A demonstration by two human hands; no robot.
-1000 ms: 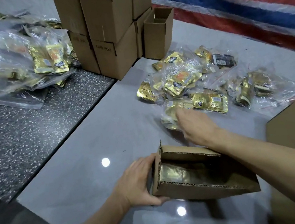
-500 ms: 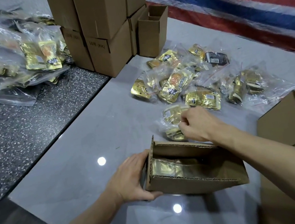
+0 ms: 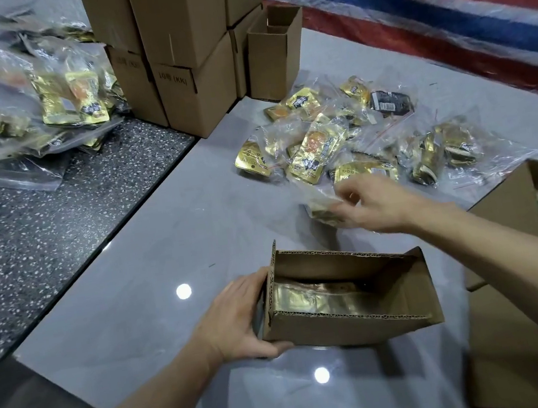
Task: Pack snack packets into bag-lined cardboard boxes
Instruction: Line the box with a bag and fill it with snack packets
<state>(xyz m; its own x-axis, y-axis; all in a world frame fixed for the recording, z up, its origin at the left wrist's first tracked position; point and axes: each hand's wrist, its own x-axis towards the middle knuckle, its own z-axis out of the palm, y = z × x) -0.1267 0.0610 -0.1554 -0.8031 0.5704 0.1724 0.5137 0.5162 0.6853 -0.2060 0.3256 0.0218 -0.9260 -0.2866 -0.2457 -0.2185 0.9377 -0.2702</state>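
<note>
Now the left hand (image 3: 238, 315) grips the end wall of the open box (image 3: 353, 321) on the surface (image 3: 150, 255); the right hand (image 3: 373, 204) has its fingers (image 3: 344, 208) pinched on a bagged snack packet (image 3: 322, 212) just beyond; picking is in hand; next, carry it into the box.

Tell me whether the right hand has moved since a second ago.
Yes. The right hand has pulled a bagged snack packet back from the pile, toward the open cardboard box steadied by the left hand.
</note>
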